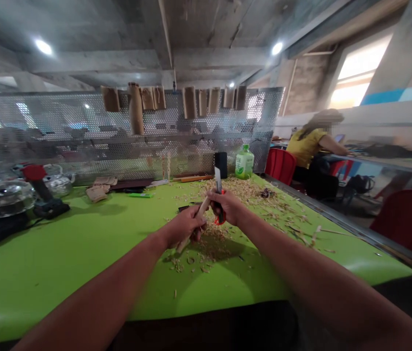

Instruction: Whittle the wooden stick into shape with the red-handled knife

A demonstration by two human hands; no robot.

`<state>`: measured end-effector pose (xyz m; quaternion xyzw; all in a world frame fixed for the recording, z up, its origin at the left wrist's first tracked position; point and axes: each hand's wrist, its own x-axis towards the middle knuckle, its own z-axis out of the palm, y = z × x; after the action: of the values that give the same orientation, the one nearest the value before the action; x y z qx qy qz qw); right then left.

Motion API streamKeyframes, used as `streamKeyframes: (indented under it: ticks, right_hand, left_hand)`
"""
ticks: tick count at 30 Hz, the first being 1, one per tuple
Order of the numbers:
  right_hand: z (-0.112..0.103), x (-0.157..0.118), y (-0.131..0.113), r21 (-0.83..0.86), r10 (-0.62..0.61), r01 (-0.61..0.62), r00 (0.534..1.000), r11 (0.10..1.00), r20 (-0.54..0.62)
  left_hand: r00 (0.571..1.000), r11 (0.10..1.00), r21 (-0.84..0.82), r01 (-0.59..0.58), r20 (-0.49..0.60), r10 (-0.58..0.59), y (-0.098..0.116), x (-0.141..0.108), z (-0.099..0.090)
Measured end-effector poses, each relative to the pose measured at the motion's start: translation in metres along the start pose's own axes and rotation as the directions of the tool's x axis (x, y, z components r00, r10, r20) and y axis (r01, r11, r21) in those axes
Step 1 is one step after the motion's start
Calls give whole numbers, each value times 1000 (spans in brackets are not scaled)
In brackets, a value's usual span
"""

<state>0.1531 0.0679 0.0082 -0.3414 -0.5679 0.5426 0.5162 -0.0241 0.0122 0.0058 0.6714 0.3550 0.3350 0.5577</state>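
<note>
My left hand (187, 225) is wrapped round a pale wooden stick (203, 207), which slants from lower left to upper right above the table. In my right hand (229, 207) is a utility knife (218, 180) with a red and black handle, its blade pointing up. The thumb of that hand rests near the upper end of the stick. Wood shavings (216, 246) lie heaped on the green tabletop below and beyond both hands. Part of the stick is hidden by my left fingers.
A green drink bottle (245, 163) and a black box (221, 165) stand at the back. On the left are a red and black power drill (41, 190) and metal kettles (3, 197). Behind the table rises a perforated metal screen (92, 141). A person in yellow (306, 146) sits at right.
</note>
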Motion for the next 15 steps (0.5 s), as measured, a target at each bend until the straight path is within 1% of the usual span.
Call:
streamKeyframes:
  ticks: [2,3,4,5,6,7,8,9,10,11,12,13,15]
  right_hand:
    - [-8,4,-1,35,-13,15,998,999,-60]
    - [-12,6,-2,19,-21,23,995,1000,-98]
    - [-15,7,-4,-44,-36,30,989,999,-146]
    - [-18,8,-5,-165,-63,30,978,986,-198]
    - [-19,8,-5,-339,-106,20,966,940,-238]
    - [-19,7,-6,-538,-161,0,954,843,-252]
    - [-18,5,-6,-719,-216,-21,947,695,-236]
    - [-15,4,-5,-851,-254,-31,948,523,-191]
    - [-12,2,-4,-932,-266,-28,955,361,-132]
    - [-8,0,-3,-973,-257,-14,963,232,-76]
    - [-4,-2,-2,-990,-241,-2,970,138,-35]
    - [-1,-4,-2,-997,-223,7,975,74,-10]
    - [4,-6,-1,-1000,-197,17,980,-4,18]
  left_hand:
    - [998,994,-93,57,35,-54,1,-2,-1]
    - [998,988,-138,66,19,-64,2,-2,-1]
    - [998,982,-178,61,-18,-65,3,-2,-1]
    - [996,976,-211,48,-62,-62,4,-2,-1]
    - [993,971,-236,35,-101,-61,5,-1,-1]
    - [989,968,-250,28,-133,-63,6,-1,0]
    - [986,967,-255,26,-154,-67,7,0,0]
    - [983,967,-251,29,-166,-73,7,0,1]
    - [982,970,-243,34,-172,-77,6,1,2]
    - [982,972,-233,35,-173,-77,5,1,2]
    - [982,974,-225,33,-172,-74,4,3,3]
    - [983,975,-221,29,-170,-68,1,4,3]
    - [983,979,-205,13,-176,-50,-3,6,5]
